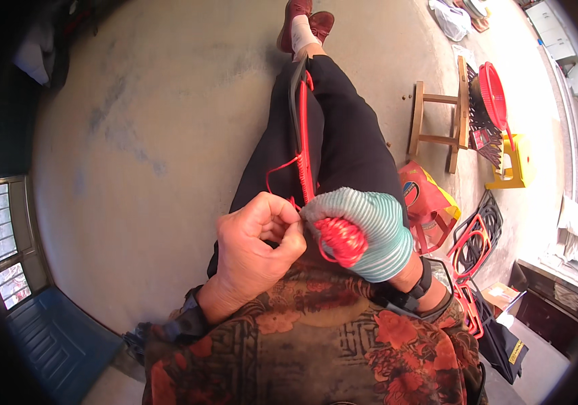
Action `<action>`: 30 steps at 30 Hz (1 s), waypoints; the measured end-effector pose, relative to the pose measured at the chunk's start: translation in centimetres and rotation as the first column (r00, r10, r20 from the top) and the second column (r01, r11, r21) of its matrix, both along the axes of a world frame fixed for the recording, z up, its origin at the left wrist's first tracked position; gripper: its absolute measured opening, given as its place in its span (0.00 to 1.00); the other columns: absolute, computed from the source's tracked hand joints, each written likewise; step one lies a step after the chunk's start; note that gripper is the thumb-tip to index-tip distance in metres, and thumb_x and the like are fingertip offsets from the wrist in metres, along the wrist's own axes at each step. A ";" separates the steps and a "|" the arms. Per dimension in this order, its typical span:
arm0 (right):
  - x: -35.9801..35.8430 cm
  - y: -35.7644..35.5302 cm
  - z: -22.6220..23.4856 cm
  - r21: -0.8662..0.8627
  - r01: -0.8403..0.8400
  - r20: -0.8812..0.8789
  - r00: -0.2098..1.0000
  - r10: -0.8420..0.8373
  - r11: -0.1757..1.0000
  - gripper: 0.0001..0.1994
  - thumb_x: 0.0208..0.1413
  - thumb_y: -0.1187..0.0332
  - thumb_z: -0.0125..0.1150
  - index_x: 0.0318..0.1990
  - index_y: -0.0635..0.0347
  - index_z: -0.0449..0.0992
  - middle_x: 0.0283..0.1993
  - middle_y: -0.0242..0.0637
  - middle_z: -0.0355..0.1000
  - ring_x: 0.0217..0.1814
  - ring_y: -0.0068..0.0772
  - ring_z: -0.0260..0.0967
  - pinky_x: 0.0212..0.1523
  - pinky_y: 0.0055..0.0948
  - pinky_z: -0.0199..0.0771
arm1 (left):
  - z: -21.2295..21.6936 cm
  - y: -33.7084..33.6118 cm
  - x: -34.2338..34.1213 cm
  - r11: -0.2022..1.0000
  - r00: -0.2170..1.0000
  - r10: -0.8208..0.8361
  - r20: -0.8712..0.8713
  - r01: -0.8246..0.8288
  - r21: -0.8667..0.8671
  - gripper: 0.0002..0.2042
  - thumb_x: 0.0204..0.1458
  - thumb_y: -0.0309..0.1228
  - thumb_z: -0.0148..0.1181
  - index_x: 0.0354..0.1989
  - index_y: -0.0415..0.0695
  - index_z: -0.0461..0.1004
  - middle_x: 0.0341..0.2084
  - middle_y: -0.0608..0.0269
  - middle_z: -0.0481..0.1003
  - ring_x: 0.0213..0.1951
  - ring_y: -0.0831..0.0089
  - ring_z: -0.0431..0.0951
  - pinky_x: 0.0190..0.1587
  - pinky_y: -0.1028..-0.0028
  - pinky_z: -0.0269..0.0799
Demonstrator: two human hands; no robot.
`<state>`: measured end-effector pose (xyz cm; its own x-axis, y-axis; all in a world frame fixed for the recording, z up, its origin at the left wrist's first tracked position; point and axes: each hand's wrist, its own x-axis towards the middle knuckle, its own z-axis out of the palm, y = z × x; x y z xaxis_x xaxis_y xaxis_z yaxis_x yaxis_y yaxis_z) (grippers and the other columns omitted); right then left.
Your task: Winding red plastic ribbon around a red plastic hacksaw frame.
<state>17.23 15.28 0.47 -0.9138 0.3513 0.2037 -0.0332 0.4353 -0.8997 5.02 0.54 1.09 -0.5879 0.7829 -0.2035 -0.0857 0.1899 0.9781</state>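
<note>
On the lap, the left hand (pixel 256 236) pinches red cord (pixel 282 169), fingers together. The gloved right hand (pixel 363 233) is clamped on a red cord ball (pixel 340 239). Beside the stool (pixel 437 121) leans a red basket (pixel 493 94); its inside is hidden.

L hand (pixel 260 236): bare, fingers pinched | R hand (pixel 363 233): gloved, fist closed | both hands at lap

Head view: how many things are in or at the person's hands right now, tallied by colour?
Red: 2, the ball of red cord and the red-wound flat frame.
Pale green: 1, the ribbed knit glove on the right hand.
Bare left hand pinches the cord.
Total: 3.
</note>
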 end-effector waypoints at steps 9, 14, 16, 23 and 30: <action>-1.0 -1.5 0.5 -0.338 0.299 0.118 0.954 -0.275 0.892 0.11 0.45 0.81 0.65 0.34 0.59 0.71 0.34 0.37 0.76 0.37 0.25 0.76 0.41 0.26 0.77 | 0.5 0.1 0.2 0.993 0.968 0.040 0.246 -0.066 0.098 0.05 0.51 0.15 0.59 0.33 0.37 0.70 0.26 0.67 0.76 0.28 0.86 0.76 0.31 0.84 0.73; -1.0 -1.6 0.1 -0.301 0.277 0.092 0.961 -0.261 0.913 0.12 0.45 0.77 0.69 0.35 0.59 0.73 0.33 0.36 0.77 0.36 0.28 0.77 0.40 0.26 0.77 | 0.1 0.3 0.1 0.994 0.987 0.038 0.154 -0.053 0.093 0.05 0.53 0.17 0.59 0.36 0.35 0.72 0.28 0.65 0.77 0.29 0.85 0.77 0.32 0.83 0.74; -1.0 -1.4 0.4 -0.180 0.266 0.045 0.964 -0.262 0.947 0.12 0.44 0.75 0.71 0.36 0.59 0.73 0.32 0.37 0.77 0.35 0.31 0.78 0.38 0.27 0.78 | 0.5 0.3 0.1 0.996 0.980 0.028 0.195 -0.043 0.073 0.05 0.53 0.17 0.59 0.38 0.34 0.74 0.29 0.64 0.78 0.29 0.86 0.77 0.31 0.83 0.74; -0.7 -1.1 -0.7 -0.189 0.171 -0.070 0.980 -0.187 0.967 0.12 0.43 0.79 0.68 0.36 0.59 0.73 0.32 0.36 0.76 0.34 0.31 0.77 0.38 0.26 0.77 | -0.7 -0.2 -0.3 0.993 0.927 0.020 0.375 -0.063 0.104 0.03 0.55 0.20 0.57 0.36 0.37 0.77 0.23 0.66 0.76 0.22 0.86 0.72 0.22 0.82 0.66; -0.6 -1.4 -0.4 -0.322 0.224 0.039 0.974 -0.224 0.920 0.12 0.42 0.85 0.63 0.33 0.58 0.71 0.33 0.34 0.75 0.37 0.28 0.76 0.42 0.26 0.75 | -0.9 0.4 -0.7 0.985 0.600 -0.076 0.796 -0.079 0.154 0.02 0.55 0.20 0.53 0.34 0.40 0.71 0.16 0.71 0.66 0.15 0.85 0.60 0.18 0.81 0.56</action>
